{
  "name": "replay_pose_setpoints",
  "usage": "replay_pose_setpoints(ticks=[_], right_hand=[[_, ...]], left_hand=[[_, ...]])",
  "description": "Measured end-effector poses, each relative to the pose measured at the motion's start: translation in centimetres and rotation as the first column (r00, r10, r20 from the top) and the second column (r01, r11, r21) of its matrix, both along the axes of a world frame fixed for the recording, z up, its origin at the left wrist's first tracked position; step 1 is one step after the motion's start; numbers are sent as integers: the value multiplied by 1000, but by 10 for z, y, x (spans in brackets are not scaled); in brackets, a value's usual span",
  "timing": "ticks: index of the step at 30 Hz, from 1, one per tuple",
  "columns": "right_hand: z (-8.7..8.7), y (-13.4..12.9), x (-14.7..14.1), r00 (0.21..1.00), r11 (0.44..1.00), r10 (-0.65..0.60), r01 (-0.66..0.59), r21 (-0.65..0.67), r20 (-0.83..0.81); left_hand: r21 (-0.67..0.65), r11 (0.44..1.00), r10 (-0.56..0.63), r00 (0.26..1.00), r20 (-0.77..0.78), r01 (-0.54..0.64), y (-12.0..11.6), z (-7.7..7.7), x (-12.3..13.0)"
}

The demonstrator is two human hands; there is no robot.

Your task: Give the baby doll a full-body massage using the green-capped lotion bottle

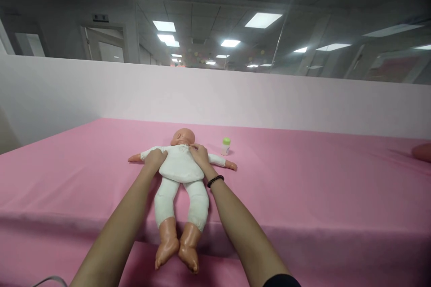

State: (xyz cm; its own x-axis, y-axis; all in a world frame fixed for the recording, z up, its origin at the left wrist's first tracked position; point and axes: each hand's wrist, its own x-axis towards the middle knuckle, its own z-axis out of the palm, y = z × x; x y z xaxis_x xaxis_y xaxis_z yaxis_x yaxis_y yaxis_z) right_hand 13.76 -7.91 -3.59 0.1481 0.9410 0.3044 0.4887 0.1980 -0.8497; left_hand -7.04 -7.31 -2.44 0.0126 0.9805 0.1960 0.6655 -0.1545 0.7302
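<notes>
A baby doll (pixel 182 163) with a white cloth body and tan plastic head, hands and feet lies on its back on a pink-covered table (pixel 303 179). Its head points away from me and its feet hang past the front edge. My left hand (pixel 155 159) is closed at the doll's shoulder and underarm on the left, fingertips partly hidden. On the other side my right hand (pixel 200 156) has its fingers bent together at the collar by the neck. A dark beaded band (pixel 215 181) circles my right wrist.
A small clear bottle with a green cap (pixel 226 146) stands just beyond the doll's right-side arm. At the far right edge lies a tan rounded object (pixel 421 152), cut off by the frame. Behind the table rises a low white wall (pixel 256 101) with glass above.
</notes>
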Motion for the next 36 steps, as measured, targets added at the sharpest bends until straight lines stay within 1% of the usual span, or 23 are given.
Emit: replay_pose_setpoints(ticks=[2,3,4,6,9,11,14,17,20,24,26,28,31,33,36], right_hand=[[0,3,0,999,999,8,-10,39,41],[0,5,0,998,998,11,-14,55,63],[-1,7,0,996,997,13,-19,69,85],[-1,11,1,992,995,9,-22,98,130],[-3,14,1,978,990,3,-32,140,207],[-4,15,2,964,986,12,-55,154,265],[-4,16,1,940,985,43,-97,145,340],[-3,16,1,919,980,76,-140,139,387],[0,15,2,906,974,105,-176,139,411],[6,9,3,902,972,134,-200,123,410],[11,4,4,899,968,173,-231,101,402],[16,-2,4,889,957,233,-281,67,393],[22,-10,3,868,937,320,-349,10,379],[24,-13,3,861,928,349,-372,-10,370],[24,-16,2,864,928,352,-373,-14,360]], left_hand=[[45,996,76,991,-108,-71,-2,9,5],[80,993,94,984,-154,-82,-2,15,8],[121,991,87,977,-192,-64,-1,20,12],[184,982,1,965,-262,49,4,29,21],[199,941,-193,917,-348,274,16,35,32],[201,909,-274,887,-370,365,24,31,35],[236,868,-335,867,-369,436,33,18,33],[284,843,-346,865,-364,457,37,4,28],[325,834,-326,874,-360,446,39,-3,27],[364,829,-312,891,-331,425,33,0,28],[367,821,-338,890,-304,438,27,4,28],[339,810,-397,873,-284,479,21,7,27],[259,797,-482,833,-270,545,16,10,25],[223,795,-507,820,-266,564,16,10,24],[196,803,-512,820,-254,563,16,10,23]])
